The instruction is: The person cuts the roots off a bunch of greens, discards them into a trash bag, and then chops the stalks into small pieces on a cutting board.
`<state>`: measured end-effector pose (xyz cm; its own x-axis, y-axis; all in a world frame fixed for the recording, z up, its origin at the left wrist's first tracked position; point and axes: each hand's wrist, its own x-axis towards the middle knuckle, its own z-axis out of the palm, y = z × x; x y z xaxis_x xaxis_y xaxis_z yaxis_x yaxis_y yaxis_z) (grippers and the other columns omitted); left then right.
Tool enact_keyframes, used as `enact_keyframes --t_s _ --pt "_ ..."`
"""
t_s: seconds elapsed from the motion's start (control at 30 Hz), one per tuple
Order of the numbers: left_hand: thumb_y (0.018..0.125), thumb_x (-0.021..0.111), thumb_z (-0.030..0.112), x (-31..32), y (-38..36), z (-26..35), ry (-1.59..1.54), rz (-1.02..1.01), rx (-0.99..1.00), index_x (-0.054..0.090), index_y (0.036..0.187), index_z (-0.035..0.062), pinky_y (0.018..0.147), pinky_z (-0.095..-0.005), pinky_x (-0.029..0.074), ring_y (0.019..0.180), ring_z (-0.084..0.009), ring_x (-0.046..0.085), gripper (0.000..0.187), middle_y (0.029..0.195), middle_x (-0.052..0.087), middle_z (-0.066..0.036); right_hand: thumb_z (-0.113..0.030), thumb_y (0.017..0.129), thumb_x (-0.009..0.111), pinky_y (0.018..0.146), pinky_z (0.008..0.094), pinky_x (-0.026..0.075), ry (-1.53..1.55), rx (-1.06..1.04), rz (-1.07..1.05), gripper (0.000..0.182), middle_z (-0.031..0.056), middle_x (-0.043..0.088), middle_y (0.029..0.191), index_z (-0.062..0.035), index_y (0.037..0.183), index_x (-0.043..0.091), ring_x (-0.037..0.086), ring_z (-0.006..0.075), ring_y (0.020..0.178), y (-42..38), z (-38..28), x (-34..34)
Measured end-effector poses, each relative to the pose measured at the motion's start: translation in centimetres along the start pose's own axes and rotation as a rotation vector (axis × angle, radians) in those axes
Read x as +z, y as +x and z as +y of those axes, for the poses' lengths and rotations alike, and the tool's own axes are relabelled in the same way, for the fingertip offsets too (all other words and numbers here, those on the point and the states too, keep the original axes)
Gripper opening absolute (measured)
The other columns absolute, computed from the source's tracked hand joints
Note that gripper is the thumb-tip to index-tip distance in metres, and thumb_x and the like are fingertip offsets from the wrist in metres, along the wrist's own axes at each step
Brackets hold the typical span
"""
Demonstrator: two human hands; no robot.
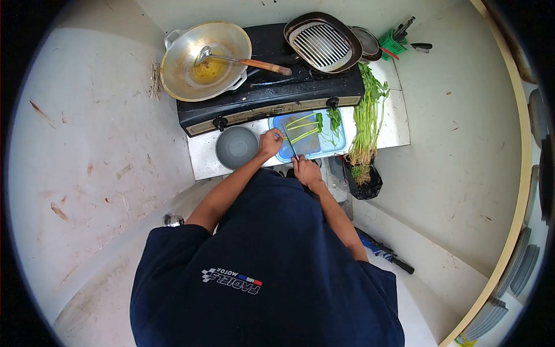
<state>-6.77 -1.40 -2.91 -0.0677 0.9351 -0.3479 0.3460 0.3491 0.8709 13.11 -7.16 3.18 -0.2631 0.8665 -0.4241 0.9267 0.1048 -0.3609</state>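
Seen from above, the left hand [270,142] pins green stems [302,135] with pressed-together fingers on a blue cutting board [338,143] on the table. The right hand [306,170], just nearer, grips a knife [289,144].

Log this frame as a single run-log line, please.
left hand steadies green stems on blue cutting board | right hand holds knife | grey bowl left of board | wok on stove

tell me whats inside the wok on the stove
The wok holds a pool of yellowish liquid and a ladle with a wooden handle. The bottom beneath the liquid is covered.
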Motion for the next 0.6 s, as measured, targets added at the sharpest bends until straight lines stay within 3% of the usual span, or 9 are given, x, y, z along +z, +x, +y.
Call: enact_keyframes --t_s 0.33,0.43,0.47,0.6 --pt "0.095 0.066 0.012 -0.7 -0.9 1.1 -0.094 0.103 -0.060 0.072 0.101 -0.0004 0.071 -0.0354 0.058 0.071 -0.0217 0.075 0.016 0.084 0.077 -0.013 -0.046 0.108 0.042 0.080 0.0577 0.055 0.209 -0.029 -0.003 0.052 0.0302 0.071 0.087 0.0011 0.115 0.062 0.071 0.0491 0.087 1.3 0.3 -1.1" --pt "0.096 0.064 0.012 -1.2 -1.3 2.2 -0.090 0.072 -0.063 0.072 0.106 -0.0015 0.074 -0.0345 0.058 0.075 -0.0199 0.075 0.018 0.090 0.078 -0.013 -0.043 0.109 0.045 0.061 0.0452 0.056 0.420 -0.053 0.061 0.049 0.0209 0.070 0.070 0.0033 0.110 0.061 0.072 0.0347 0.064 2.2 0.9 -1.1" --pt "0.096 0.064 0.011 -1.1 -1.3 2.4 -0.127 0.058 -0.055 0.071 0.107 -0.0017 0.075 -0.0342 0.058 0.078 -0.0199 0.075 0.018 0.092 0.078 -0.013 -0.044 0.110 0.046 0.057 0.0374 0.054 0.505 -0.044 0.030 0.049 0.0143 0.067 0.065 0.0028 0.107 0.060 0.069 0.0244 0.057 2.1 1.5 -1.4" --pt "0.095 0.061 0.004 0.1 -1.4 1.7 -0.225 -0.053 0.000 0.070 0.110 -0.0026 0.078 -0.0337 0.057 0.085 -0.0201 0.075 0.018 0.096 0.077 -0.013 -0.045 0.111 0.044 0.055 0.0329 0.050 0.699 0.030 0.003 0.049 0.0092 0.064 0.063 0.0007 0.099 0.059 0.064 0.0178 0.055 1.2 2.7 -3.6"
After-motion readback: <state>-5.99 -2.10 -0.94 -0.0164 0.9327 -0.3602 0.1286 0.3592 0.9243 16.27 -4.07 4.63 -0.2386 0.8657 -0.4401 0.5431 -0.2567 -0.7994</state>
